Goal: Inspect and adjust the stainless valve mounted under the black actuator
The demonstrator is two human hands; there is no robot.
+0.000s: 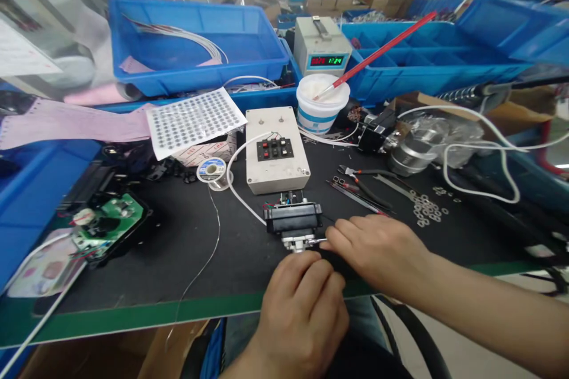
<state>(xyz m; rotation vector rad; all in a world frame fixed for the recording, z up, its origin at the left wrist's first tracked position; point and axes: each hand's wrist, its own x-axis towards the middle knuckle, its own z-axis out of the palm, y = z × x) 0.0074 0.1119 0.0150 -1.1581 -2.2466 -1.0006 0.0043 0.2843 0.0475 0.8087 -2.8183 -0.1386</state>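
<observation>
A black boxy device (293,217) with a silver metal bracket (297,243) lies at the front middle of the bench. Closed over the near end of the bracket is my left hand (304,308), its fingers curled. My right hand (380,246) pinches a slim metal rod (317,241) whose tip meets the bracket's right side; most of the rod is hidden in my fingers. Directly behind the device stands a beige control box (278,174) with a black terminal block (274,149). A white cable (242,189) runs to the device's left side.
On the left are a solder spool (212,170) and an opened device with a green circuit board (118,222). Cutting pliers (362,180), tweezers (355,196) and several metal rings (424,210) lie right. A white tub (317,109), power supply (320,44) and blue bins (195,74) line the back.
</observation>
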